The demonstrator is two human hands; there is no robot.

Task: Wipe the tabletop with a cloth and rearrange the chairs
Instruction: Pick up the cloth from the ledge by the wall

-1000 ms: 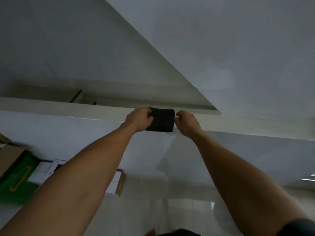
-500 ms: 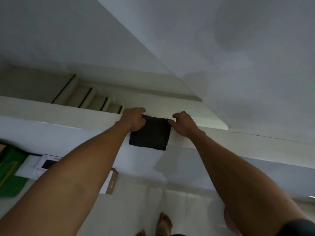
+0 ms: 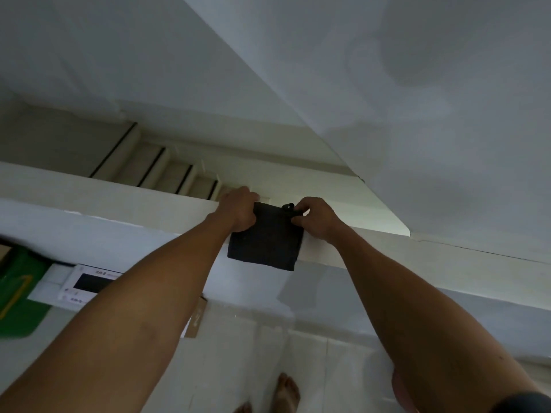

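A person's left hand (image 3: 240, 208) and right hand (image 3: 314, 217) each pinch a top corner of a dark cloth (image 3: 265, 238), which hangs flat against a pale ledge (image 3: 119, 201) below a staircase (image 3: 167, 171). A small loop sticks up at the right-hand corner. No table shows, so wiping looks unstarted. A loosened pinch could drop the cloth to the floor tiles (image 3: 238, 353) below the ledge, near the person's bare feet.

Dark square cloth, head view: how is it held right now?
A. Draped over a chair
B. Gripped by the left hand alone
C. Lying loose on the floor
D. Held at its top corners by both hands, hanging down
D: the dark square cloth hangs flat, left hand and right hand each gripping a top corner.
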